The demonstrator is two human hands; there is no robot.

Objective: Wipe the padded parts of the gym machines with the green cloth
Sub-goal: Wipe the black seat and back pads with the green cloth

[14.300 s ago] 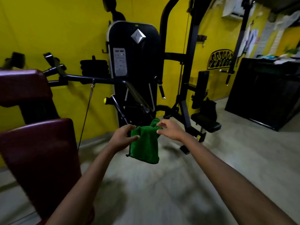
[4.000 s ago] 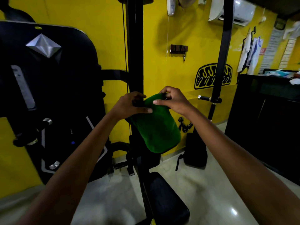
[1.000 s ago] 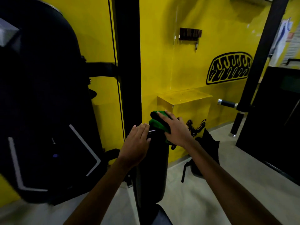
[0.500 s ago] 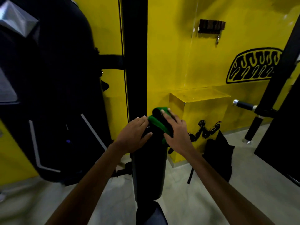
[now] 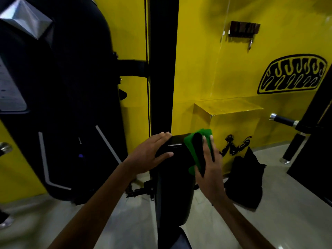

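Green cloth [image 5: 195, 146] sits bunched on the top right corner of the black back pad [image 5: 173, 186], just right of the upright post [image 5: 162, 69]. Your right hand [image 5: 209, 164] presses it flat-fingered against the pad's right edge; nothing clenched. Your left hand [image 5: 152, 155] lies open on the top left corner, bracing. Keep that brace. Spread the cloth wider, then draw it down the pad's near face in overlapping strokes, edges included.

The green cloth [image 5: 193, 146] looks soft and matt; the black back pad [image 5: 173, 191] smooth with a faint sheen. The grey floor [image 5: 280, 218] is glossy; the handle's end cap [image 5: 273, 116] shines like polished metal.
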